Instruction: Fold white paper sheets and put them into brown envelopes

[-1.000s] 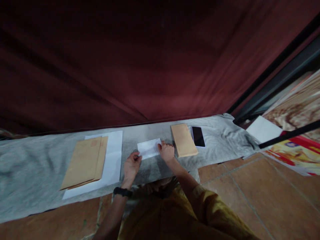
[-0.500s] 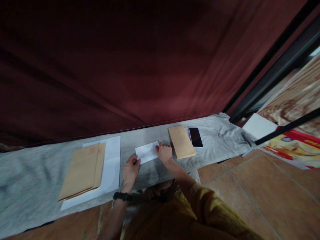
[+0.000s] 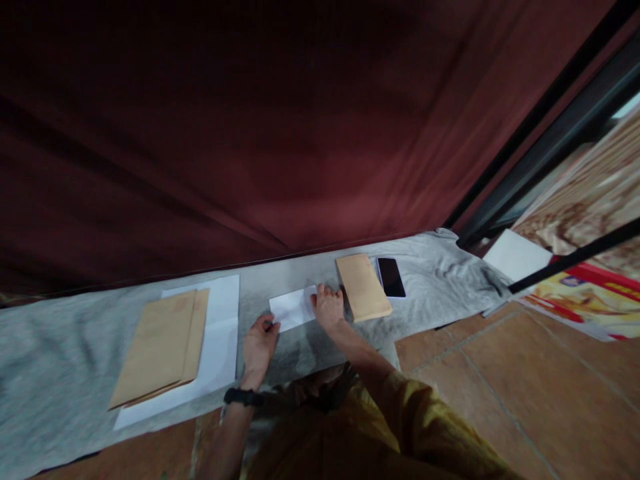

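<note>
A small white paper point(image 3: 293, 309), seemingly folded, lies on the grey cloth between my two hands. My left hand point(image 3: 260, 341), with a dark band at the wrist, pinches the paper's near left corner between thumb and curled fingers. At the other end, my right hand point(image 3: 329, 307) has its bent fingers and thumb on the right edge, covering that edge. Just right of this hand is a stack of small brown envelopes point(image 3: 364, 288). Left of my left hand, larger brown envelopes point(image 3: 157, 340) rest on white sheets point(image 3: 223, 333).
A phone point(image 3: 391, 277) with a dark screen lies beyond the small envelopes. The grey cloth point(image 3: 435, 277) covers a long narrow surface against a dark red curtain point(image 3: 300, 167). Black bars, a white panel point(image 3: 519, 255) and a printed box point(image 3: 585, 300) stand at right above the tiled floor.
Both hands stay at the paper's two ends, with hardly any movement. The whole view has shifted very slightly.
</note>
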### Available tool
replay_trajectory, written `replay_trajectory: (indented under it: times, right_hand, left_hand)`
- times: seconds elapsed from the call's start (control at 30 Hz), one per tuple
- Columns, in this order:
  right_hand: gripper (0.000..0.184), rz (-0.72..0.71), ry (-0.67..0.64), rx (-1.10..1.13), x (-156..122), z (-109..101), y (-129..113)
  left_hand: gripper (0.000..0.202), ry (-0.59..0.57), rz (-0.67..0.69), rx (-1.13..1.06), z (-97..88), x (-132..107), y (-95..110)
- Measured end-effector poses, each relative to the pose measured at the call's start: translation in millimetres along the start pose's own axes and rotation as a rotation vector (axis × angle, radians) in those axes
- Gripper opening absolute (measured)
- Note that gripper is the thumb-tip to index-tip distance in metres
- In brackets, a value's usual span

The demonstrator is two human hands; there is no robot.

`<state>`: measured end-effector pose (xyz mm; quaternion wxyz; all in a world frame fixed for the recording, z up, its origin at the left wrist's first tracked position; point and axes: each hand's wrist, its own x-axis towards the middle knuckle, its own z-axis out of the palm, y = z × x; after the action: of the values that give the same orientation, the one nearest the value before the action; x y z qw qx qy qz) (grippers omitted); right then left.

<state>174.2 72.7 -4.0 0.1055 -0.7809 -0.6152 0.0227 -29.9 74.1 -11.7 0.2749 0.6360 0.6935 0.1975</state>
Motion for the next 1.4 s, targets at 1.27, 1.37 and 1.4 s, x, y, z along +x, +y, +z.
replay_trajectory:
  times: [1.27,1.37,1.4]
  right_hand:
    - [0.05,-0.259,0.057,0.108,-56,29,-18]
    - [0.05,-0.26,0.057,0.098,-56,28,-18]
    - [0.05,-0.261,0.054,0.096,-56,29,-18]
  left_hand:
    - [0.033,0.14,0.121,0.032,7.8,-26,22]
    - [0.03,0.166,0.328,0.078,10.4,-33,19]
    - [0.031,0.164,0.363,0.081,11.4,-34,18]
